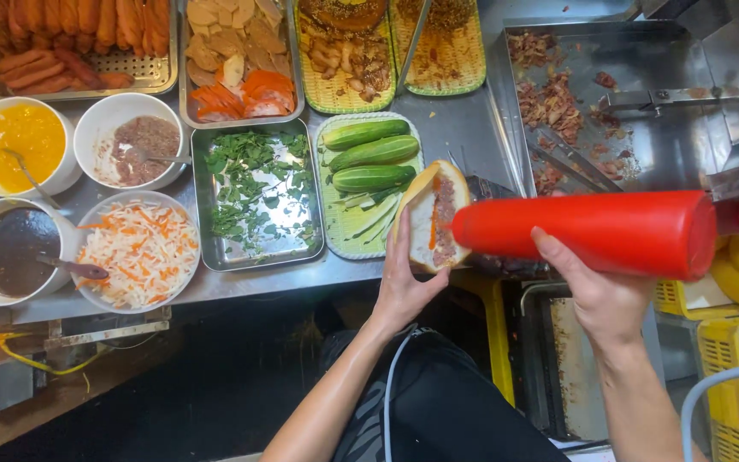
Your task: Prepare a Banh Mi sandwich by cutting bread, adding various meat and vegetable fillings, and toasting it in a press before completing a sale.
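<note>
A: Between the two hands, what sits there?

B: Split bread roll (432, 216), cut side up, filling showing: pale spread, a meat strip, a bit of orange. Left hand (404, 287) cups it from below, fingers curled round the crust, thumb on the near edge.

A: Right hand?

B: Right hand (596, 291) wraps a red squeeze bottle (588, 231) from underneath, lying sideways, its narrow end touching the roll's open cut. Fingers closed on the barrel mid-body.

A: Handling?

B: Roll looks light, crust probably brittle, crumb soft. Squeeze hard and it likely crushes or spills filling. Best grip is under the closed spine, as it is held now. Bottle looks like soft plastic, likely gives under pressure, smooth so maybe slippery; take it mid-barrel.

A: Around them?

B: Just beyond the left hand, a green tray (345, 241) with three cucumbers (375, 153). Further left of it, a steel tray of green herbs (257, 195), then a bowl of shredded carrot and white radish (140, 251), a dark sauce bowl (10, 251), a yellow sauce bowl (15, 142). Beyond the right hand, a steel tray (669, 145) with chopped meat bits (551, 104). Far side of the counter: sausages (70, 38), sliced cold cuts (237, 60).

A: Right of the right hand?

B: Yellow crates (729, 359), partly cut off.
</note>
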